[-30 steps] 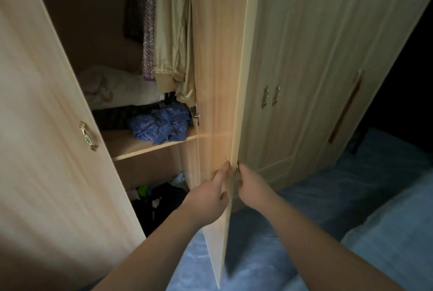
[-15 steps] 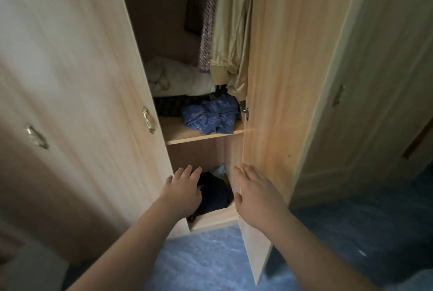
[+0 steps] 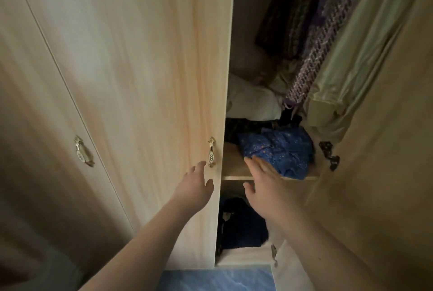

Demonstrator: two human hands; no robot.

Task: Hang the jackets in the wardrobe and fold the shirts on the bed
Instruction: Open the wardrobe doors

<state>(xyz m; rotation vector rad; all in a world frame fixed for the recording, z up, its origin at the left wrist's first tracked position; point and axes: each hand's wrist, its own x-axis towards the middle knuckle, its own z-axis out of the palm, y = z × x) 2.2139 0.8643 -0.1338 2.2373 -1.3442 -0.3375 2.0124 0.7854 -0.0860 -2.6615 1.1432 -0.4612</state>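
The light wooden wardrobe stands in front of me with its right door (image 3: 379, 173) swung wide. Its left door (image 3: 145, 79) covers part of the opening. My left hand (image 3: 196, 185) reaches with straight fingers toward the brass handle (image 3: 211, 152) on that left door, just short of it. My right hand (image 3: 264, 182) is spread in front of the shelf (image 3: 234, 168), empty. Hanging inside are a pale green jacket (image 3: 356, 60), a purple knitted garment (image 3: 328, 39) and dark clothes (image 3: 288, 9).
A crumpled blue patterned cloth (image 3: 281, 152) and white bedding (image 3: 253, 103) lie on the shelf. Dark clothing (image 3: 241, 225) fills the bottom compartment. A further closed door with a handle (image 3: 83, 151) is at the left. Blue bedsheet (image 3: 215, 279) shows at the bottom edge.
The view has swung left and closer to the wardrobe. Both hands left the right door's edge and rose; the left hand now nears the left door's handle, the right reaches toward the shelf.
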